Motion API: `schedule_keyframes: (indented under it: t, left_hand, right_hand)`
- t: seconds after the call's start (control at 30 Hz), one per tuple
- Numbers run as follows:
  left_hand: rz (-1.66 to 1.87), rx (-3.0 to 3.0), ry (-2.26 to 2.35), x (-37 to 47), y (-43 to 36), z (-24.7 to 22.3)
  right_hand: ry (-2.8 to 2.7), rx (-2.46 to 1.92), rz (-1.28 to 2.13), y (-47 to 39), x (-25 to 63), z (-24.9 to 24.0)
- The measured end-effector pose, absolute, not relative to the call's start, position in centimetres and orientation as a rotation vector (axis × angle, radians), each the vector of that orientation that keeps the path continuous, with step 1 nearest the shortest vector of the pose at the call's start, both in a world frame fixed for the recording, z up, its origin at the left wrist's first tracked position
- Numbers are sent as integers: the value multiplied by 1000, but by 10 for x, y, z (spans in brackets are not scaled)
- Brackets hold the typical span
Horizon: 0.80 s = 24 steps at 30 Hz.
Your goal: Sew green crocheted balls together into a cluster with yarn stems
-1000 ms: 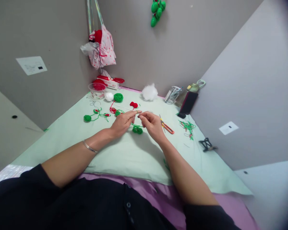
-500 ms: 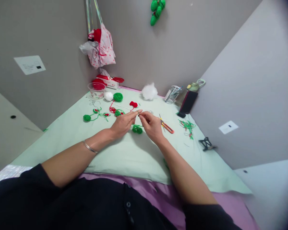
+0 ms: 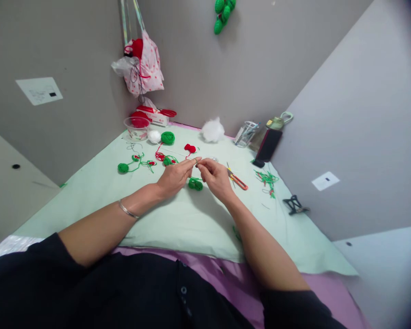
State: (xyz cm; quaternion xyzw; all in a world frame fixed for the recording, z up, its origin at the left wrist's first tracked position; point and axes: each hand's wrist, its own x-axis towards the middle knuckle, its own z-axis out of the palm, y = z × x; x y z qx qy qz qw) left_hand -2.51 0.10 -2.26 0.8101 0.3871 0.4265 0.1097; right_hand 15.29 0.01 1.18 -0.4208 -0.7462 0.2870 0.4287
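Note:
My left hand (image 3: 173,178) and my right hand (image 3: 216,177) meet over the middle of the table, fingertips together. Both are closed in a pinch around something too small to make out. Green yarn runs beneath the fingers, and a green crocheted piece (image 3: 195,184) lies or hangs just below them. Left of my left hand is a tangle of red yarn (image 3: 160,156) with green pieces. Beyond the hands sits a small red crocheted piece (image 3: 190,148). An orange cutter (image 3: 239,180) lies to the right of my right hand.
At the back stand a clear tub (image 3: 137,130), a green yarn ball (image 3: 167,138), white stuffing (image 3: 213,130), a clear cup (image 3: 246,134) and a dark phone (image 3: 269,145). Green yarn scraps (image 3: 267,179) and a black clip (image 3: 295,205) are on the right.
The camera view has shifted very slightly. Both hands keep nearly the same place and pinch, with no other clear movement.

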Motion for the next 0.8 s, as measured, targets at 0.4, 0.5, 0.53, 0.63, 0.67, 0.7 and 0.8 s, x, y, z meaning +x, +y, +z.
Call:
schedule_keyframes:
  t: [0.4, 0.5, 0.53, 0.63, 0.67, 0.7, 0.8]
  left_hand:
    - [1246, 2519, 1337, -21, -1, -21]
    - [1264, 2586, 1335, -21, 2, -23]
    - [1250, 2607, 1351, -21, 3, -24]
    - [1229, 2645, 1391, -21, 2, -23]
    - [1237, 2656, 1385, -21, 2, -22]
    - [1248, 2668, 1374, -21, 2, -21]
    - [1247, 2702, 1352, -21, 2, -20]
  right_hand:
    - [-1770, -998, 1002, 12, 155, 6]
    - [-1743, -1006, 1048, 16, 156, 3]
    - [-1735, -1016, 1055, 16, 156, 2]
    - [-1713, -1035, 1049, 15, 155, 2]
    - [-1717, -1027, 1053, 14, 155, 3]
    - [-1727, -1014, 1062, 13, 155, 4]
    - [-1744, -988, 1094, 12, 155, 7]
